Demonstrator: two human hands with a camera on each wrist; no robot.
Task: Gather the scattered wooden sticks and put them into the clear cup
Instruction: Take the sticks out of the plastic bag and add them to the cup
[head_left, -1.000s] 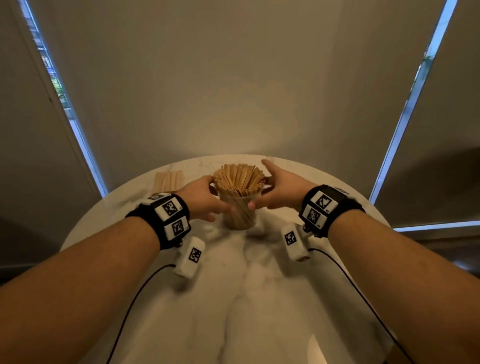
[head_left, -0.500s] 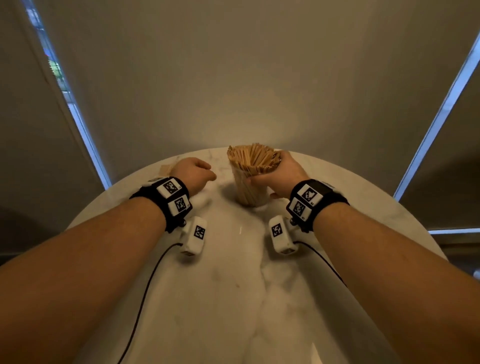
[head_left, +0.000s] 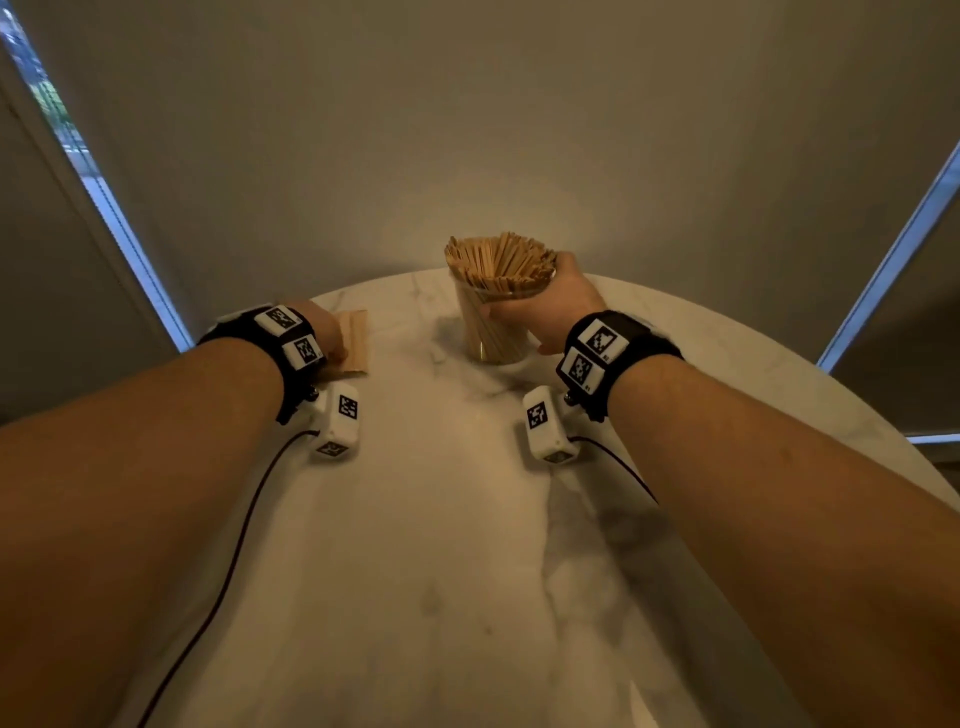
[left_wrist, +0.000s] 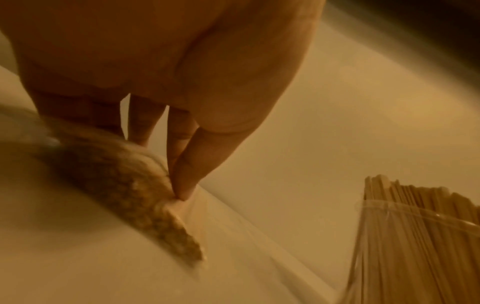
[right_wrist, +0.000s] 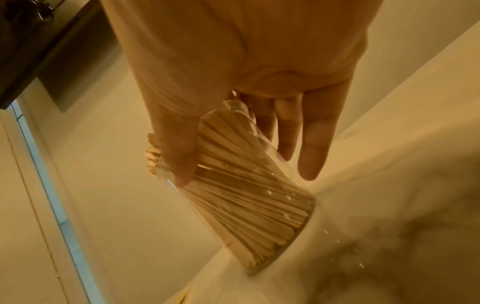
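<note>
Right hand (head_left: 558, 306) is gripping the clear cup (head_left: 493, 327) at the far centre of the marble table (head_left: 467, 545). In the right wrist view the thumb (right_wrist: 179, 156) is lying across the cup's wall and the fingers (right_wrist: 311, 148) are reaching round its far side, with the little finger straighter and standing off the plastic. The cup is sitting upright on the table, packed with wooden sticks (head_left: 498, 262) fanning above the rim.

Left hand (head_left: 324, 332) is sitting at the far left of the table, resting on a loose pile of sticks (head_left: 356, 340) lying flat. In the left wrist view its fingers (left_wrist: 184, 170) are pointing down with the tips touching the pile (left_wrist: 145, 197); that picture is blurred, so whether they are pinching any stick cannot be told.

Both wrists are wearing black bands (head_left: 618, 353) carrying square black-and-white coded markers; white camera boxes (head_left: 545, 423) with similar markers are hanging beneath. No readable words on any of them.

Head view is showing both hands well apart, cup to the right of the pile. Only the left wrist view is showing the fingertip contact; only the right wrist view is showing the sticks reaching the cup's bottom.
</note>
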